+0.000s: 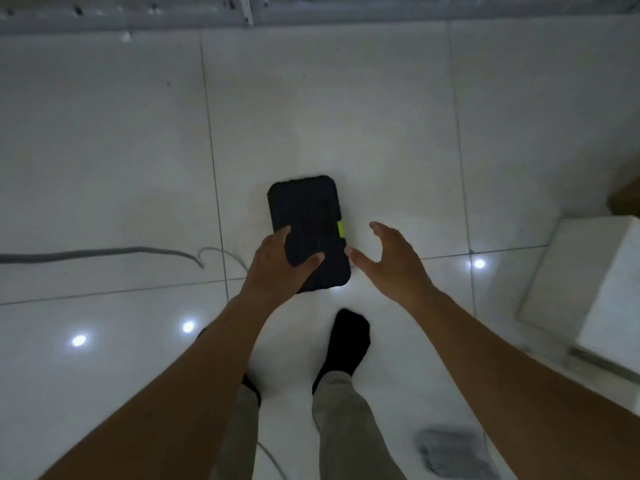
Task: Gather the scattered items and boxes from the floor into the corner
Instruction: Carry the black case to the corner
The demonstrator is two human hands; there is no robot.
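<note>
Case [306,220] sits clamped in the left hand [277,265], thumb over its near face, fingers round its left edge. Right hand [391,261] hovers just beside the opposite edge, fingers spread, holding nothing. Close them on that edge before carrying, so the case cannot tip.

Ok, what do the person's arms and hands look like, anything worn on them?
No gloves on the left hand or right hand, and no watch, band or ring visible. The left arm and right arm are bare to the frame edge, no sleeves.
</note>
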